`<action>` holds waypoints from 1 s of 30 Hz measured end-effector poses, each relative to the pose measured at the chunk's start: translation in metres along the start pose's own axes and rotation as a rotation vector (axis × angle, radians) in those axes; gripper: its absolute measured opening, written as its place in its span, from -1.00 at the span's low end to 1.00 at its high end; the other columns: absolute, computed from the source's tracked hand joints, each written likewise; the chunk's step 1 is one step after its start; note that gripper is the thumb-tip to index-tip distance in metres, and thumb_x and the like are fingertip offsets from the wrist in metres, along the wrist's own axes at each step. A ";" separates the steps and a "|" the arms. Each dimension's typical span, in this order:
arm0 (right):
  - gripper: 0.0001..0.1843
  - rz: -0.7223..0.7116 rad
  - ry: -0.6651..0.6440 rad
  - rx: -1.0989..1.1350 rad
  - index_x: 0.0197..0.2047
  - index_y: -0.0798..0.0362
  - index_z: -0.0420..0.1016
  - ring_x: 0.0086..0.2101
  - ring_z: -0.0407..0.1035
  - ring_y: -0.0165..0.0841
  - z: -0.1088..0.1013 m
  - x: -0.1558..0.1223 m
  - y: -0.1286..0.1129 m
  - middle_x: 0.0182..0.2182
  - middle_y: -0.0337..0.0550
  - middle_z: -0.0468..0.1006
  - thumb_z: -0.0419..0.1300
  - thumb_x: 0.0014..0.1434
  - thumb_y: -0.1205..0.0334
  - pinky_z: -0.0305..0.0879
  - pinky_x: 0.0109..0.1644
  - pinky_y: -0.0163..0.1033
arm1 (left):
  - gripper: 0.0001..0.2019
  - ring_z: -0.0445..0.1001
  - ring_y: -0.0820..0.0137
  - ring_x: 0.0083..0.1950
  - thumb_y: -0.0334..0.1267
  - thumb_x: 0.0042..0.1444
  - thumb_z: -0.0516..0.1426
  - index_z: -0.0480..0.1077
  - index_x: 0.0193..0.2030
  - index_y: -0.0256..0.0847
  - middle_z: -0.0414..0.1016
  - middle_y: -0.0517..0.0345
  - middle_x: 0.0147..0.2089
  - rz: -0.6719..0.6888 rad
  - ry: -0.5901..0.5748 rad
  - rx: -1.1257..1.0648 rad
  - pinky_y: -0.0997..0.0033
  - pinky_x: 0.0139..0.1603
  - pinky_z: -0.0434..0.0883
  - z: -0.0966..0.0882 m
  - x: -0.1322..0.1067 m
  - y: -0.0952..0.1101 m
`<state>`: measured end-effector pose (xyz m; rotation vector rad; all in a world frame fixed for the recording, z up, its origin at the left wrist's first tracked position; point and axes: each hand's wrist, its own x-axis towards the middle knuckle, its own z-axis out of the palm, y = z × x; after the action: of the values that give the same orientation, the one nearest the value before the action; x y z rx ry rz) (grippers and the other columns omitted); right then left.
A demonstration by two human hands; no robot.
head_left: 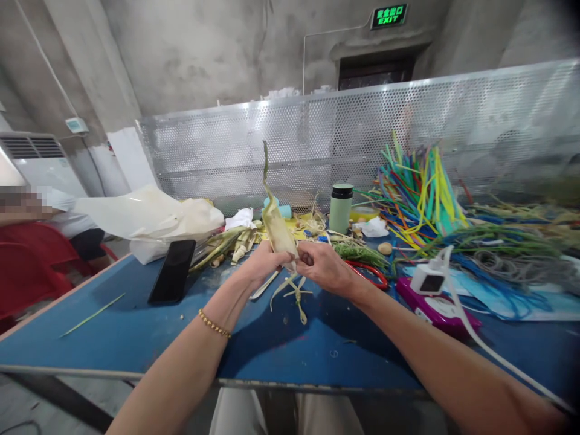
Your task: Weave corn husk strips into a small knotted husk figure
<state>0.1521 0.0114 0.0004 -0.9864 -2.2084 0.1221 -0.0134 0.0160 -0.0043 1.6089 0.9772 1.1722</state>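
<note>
A pale yellow-green corn husk (277,228) stands upright between my hands, its thin twisted tip pointing up. My left hand (263,263) pinches the lower end from the left, thumb across it. Close beside it, my right hand (324,267) has its fingers curled shut at the husk's bottom right edge. Below them on the blue table (181,344) lies a small knotted piece of pale strips (298,294), with narrow strips spreading from it. My fingers hide the husk's base.
A black phone (172,272) and white plastic bag (158,214) lie left. Behind are husk scraps (244,244) and a green flask (341,208). Right are colourful strips (421,193), a purple power strip (435,308) with a white charger (428,278), and cords. A perforated metal panel (244,139) stands behind.
</note>
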 end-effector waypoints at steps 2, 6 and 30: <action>-0.82 -0.004 -0.001 -0.030 -0.54 0.03 0.14 -0.54 0.10 -0.46 0.002 -0.001 0.000 -0.60 -0.31 0.25 0.11 -0.01 0.36 -0.03 -0.41 -0.33 | -0.83 0.34 0.46 -0.43 -0.41 -0.23 0.13 0.42 -0.40 -0.35 0.42 0.11 -0.44 -0.015 -0.030 -0.039 0.46 -0.40 0.30 -0.001 0.000 0.000; -0.84 -0.031 0.016 -0.146 -0.51 0.03 0.16 -0.53 0.13 -0.43 0.007 -0.004 -0.004 -0.58 -0.25 0.30 0.09 0.02 0.37 -0.01 -0.39 -0.30 | -0.85 0.35 0.45 -0.42 -0.44 -0.25 0.13 0.39 -0.42 -0.34 0.40 0.15 -0.46 -0.047 -0.040 -0.068 0.46 -0.39 0.31 -0.001 0.000 0.001; -0.96 -0.005 0.023 -0.010 -0.43 0.08 0.34 -0.52 0.17 -0.43 0.000 0.003 0.012 -0.55 -0.25 0.37 0.11 0.05 0.35 0.02 -0.40 -0.33 | -0.71 0.39 0.47 -0.46 -0.34 -0.20 0.28 0.46 -0.27 -0.39 0.48 0.05 -0.39 -0.117 -0.090 -0.142 0.47 -0.45 0.32 -0.003 -0.002 0.004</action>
<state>0.1578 0.0214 -0.0023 -0.9829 -2.1928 0.0964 -0.0165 0.0136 -0.0001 1.4599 0.8978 1.0570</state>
